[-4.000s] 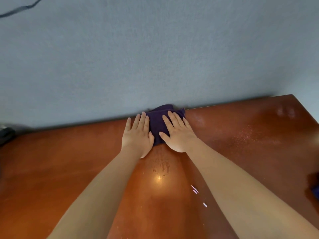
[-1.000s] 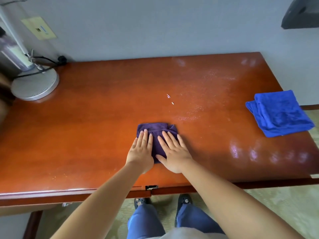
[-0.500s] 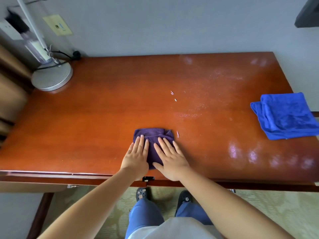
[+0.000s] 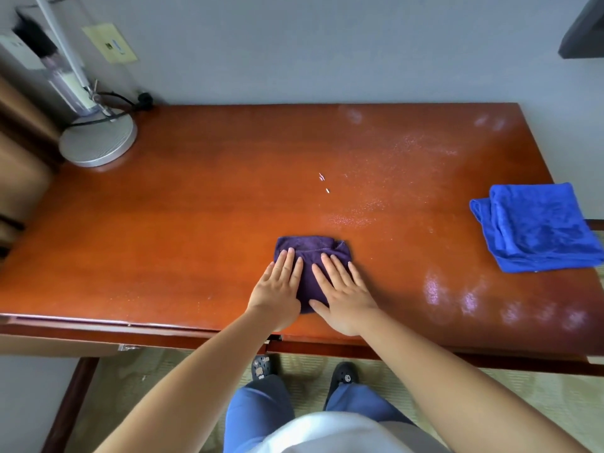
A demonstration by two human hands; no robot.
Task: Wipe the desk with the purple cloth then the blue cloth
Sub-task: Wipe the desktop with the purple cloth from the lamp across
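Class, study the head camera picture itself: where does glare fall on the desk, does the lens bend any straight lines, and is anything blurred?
Head view: pale glare patches sit on the desk near its front right edge and far right corner; the desk's edges bow from wide-angle distortion; the purple cloth, blue cloth and lamp base look fairly sharp.

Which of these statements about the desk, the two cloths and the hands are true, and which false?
1. Both hands, left hand and right hand, press flat on the folded purple cloth. True.
2. The folded blue cloth lies under the left hand. False: it lies untouched at the desk's right end.
3. The round grey lamp base stands at the far left of the reddish wooden desk. True.
4. The purple cloth hangs off the front edge. False: it lies wholly on the desk.
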